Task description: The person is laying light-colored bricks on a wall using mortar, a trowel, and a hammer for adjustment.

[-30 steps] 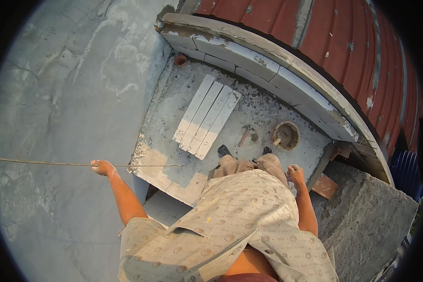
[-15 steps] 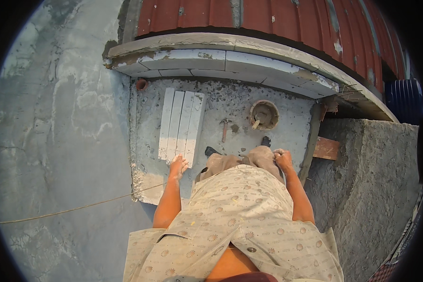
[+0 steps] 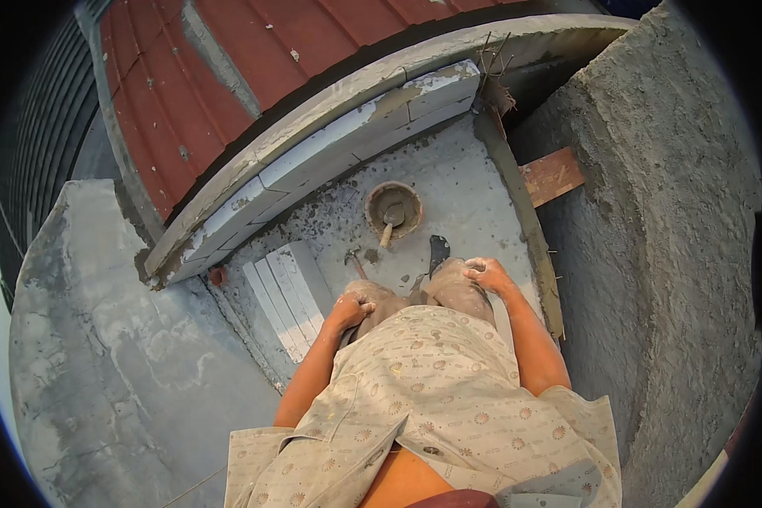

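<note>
Both my hands are dusted white and closed at the legs of my brown trousers (image 3: pixel 455 292). My left hand (image 3: pixel 351 311) has its fingers curled against the left trouser leg, seemingly gripping the cloth. My right hand (image 3: pixel 488 276) pinches the cloth of the right trouser leg near the knee. Ahead of me stands a round bucket (image 3: pixel 395 201) of wet grey mortar, with a wooden-handled trowel (image 3: pixel 387 233) resting in it. A hammer (image 3: pixel 355 262) lies on the floor beyond my left knee, its handle partly hidden. Left of it, several pale blocks (image 3: pixel 284 284) lie side by side.
A low wall of pale blocks (image 3: pixel 330 161) curves along the far side, below a red metal roof (image 3: pixel 229 76). Rebar ends (image 3: pixel 493 57) stick out at its right end. A reddish board (image 3: pixel 553 176) juts past the floor's right edge, beside a rough cement wall (image 3: pixel 643 229).
My view has turned to the right, so the wall and floor look tilted. My left hand has moved from beside the blocks onto my trouser leg. My right hand has come onto the right knee.
</note>
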{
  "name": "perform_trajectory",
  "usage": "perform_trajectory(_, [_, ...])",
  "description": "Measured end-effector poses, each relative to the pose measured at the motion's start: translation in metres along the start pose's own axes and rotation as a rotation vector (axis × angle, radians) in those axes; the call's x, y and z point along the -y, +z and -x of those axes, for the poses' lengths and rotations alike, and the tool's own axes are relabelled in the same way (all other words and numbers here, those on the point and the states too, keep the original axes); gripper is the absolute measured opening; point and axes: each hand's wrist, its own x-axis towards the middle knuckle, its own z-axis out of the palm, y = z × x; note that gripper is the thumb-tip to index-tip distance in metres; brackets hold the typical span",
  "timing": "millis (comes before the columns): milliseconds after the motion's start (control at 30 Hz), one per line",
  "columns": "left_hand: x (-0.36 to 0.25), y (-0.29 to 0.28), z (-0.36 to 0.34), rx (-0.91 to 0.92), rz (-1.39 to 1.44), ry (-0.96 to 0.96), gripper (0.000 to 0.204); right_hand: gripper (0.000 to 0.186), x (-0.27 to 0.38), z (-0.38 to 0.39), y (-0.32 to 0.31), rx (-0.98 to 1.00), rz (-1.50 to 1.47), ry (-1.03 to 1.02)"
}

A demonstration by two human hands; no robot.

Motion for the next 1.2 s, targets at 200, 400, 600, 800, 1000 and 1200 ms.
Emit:
perform_trajectory(200, [-0.122, -0.042, -0.022, 0.396, 0.118, -0.073, 0.03, 0.022, -0.028, 0.046, 0.004, 0.074, 0.08, 0.028])
perform_trajectory(400, [-0.1, -0.008, -0.09, 0.491, -0.138, 0.17, 0.024, 0.017, -0.011, 0.077, -0.017, -0.27, -0.09, 0.089])
perform_trajectory(600, [-0.106, 0.016, -0.117, 0.439, -0.219, 0.19, 0.025, 0.015, 0.021, 0.114, -0.067, 0.011, -0.096, 0.092])
perform_trajectory(800, [-0.179, 0.021, -0.115, 0.407, 0.061, -0.121, 0.034, 0.02, 0.008, 0.077, -0.122, 0.132, 0.067, 0.067])
perform_trajectory(1000, [-0.234, 0.084, -0.142, 0.41, -0.04, -0.145, 0.036, 0.02, -0.011, 0.038, -0.192, 0.123, 0.223, 0.073])
perform_trajectory(1200, [-0.245, 0.139, -0.161, 0.436, -0.049, -0.192, 0.047, 0.019, -0.049, 0.021, -0.228, 0.23, 0.113, 0.067])
